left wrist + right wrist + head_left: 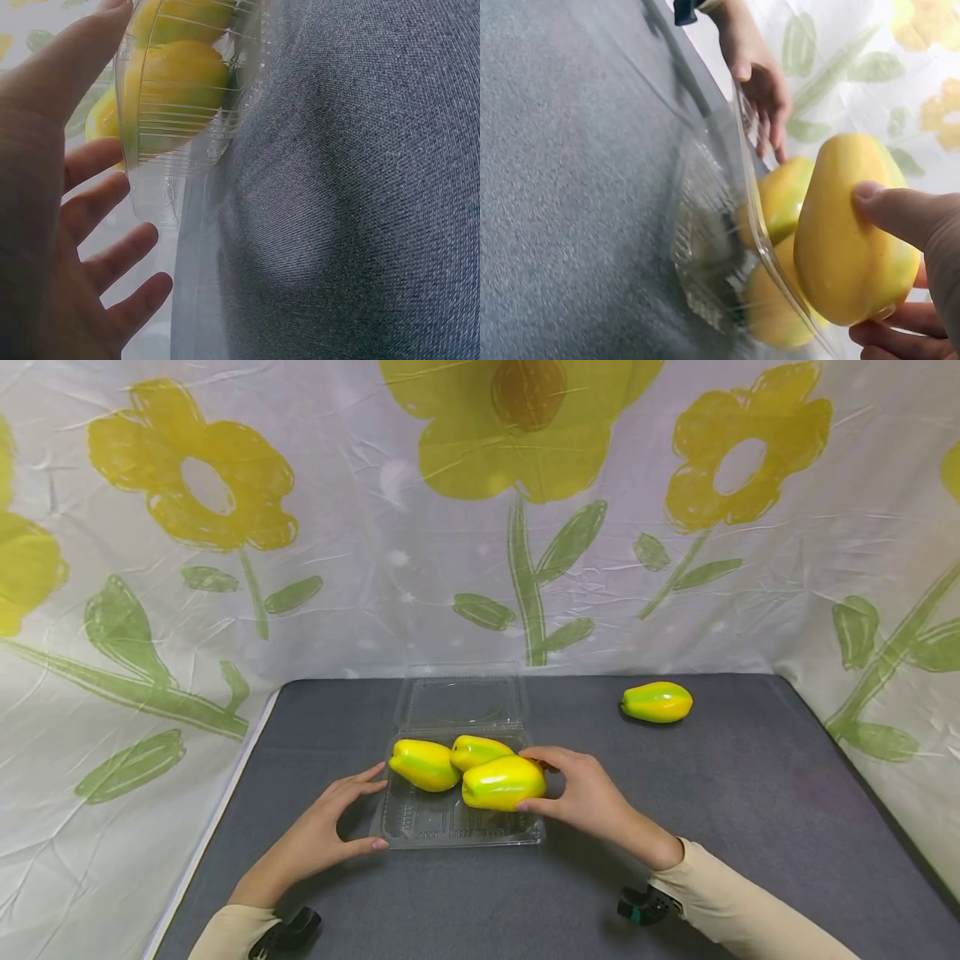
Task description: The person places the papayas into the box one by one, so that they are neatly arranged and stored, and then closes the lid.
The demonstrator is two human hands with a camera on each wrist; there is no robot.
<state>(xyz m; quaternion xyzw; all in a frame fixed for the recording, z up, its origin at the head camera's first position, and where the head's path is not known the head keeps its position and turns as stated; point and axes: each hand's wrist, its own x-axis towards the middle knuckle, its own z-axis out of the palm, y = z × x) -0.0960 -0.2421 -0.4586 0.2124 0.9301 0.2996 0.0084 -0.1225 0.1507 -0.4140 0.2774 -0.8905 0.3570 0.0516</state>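
A clear plastic clamshell box (pixel 465 831) lies with its lid (pixel 461 702) folded back. In its tray are two yellow-green papayas, one at the left (pixel 423 766) and one behind (pixel 480 750). My right hand (pixel 592 793) pinches a third papaya (pixel 504 783) between thumb and fingers, over the tray's right side. In the right wrist view this held papaya (pixel 855 232) is above the tray's rim, thumb on its side. At the box's left edge is my left hand (pixel 322 827), fingers spread and fingertips right at the rim. The left wrist view shows these fingers (pixel 94 157) extended beside the clear wall.
Another papaya (pixel 657 702) lies at the back right of the dark grey cloth-covered table (pixel 712 810). A pale curtain (pixel 360 610) with yellow flowers hangs behind and along the sides. A black device (pixel 647 906) is strapped at the right wrist, another (pixel 288 933) at the left.
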